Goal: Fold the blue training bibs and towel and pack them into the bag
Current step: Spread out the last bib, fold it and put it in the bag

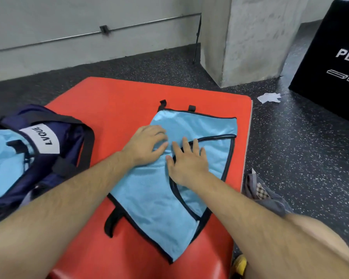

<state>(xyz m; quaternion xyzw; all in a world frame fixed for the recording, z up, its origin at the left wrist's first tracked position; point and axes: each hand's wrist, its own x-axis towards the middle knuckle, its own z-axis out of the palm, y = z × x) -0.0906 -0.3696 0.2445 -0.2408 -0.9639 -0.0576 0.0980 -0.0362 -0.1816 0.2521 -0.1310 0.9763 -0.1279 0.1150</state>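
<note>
Two blue training bibs are in view, and both your hands are on the one that lies on the red mat (113, 97). At the mat's left edge sits the navy duffel bag (77, 137), open at the top, with a white label (41, 140) reading LVQUE on its strap. The packed bib (2, 168) shows inside the bag, its black trim just visible.

Your left hand (145, 143) rests on the upper left part of the spread bib (149, 202). Its fingers are loosely bent, with the tips pressed down on the fabric and not closed round it. That bib lies aslant across the middle of the mat, running from near the far right corner toward the near edge. Black loops poke out at its far end and one at its near left side.

Your right hand (187, 162) lies just beside the left, flat on the bib with fingers spread and straight, over the curved black binding.

Off the mat's right edge, on the speckled floor (300, 148), a grey checked cloth (264, 194) lies crumpled near your knee. Farther back is a scrap of white paper (269, 97), and a black plyo box (326, 37) stands at the far right.
</note>
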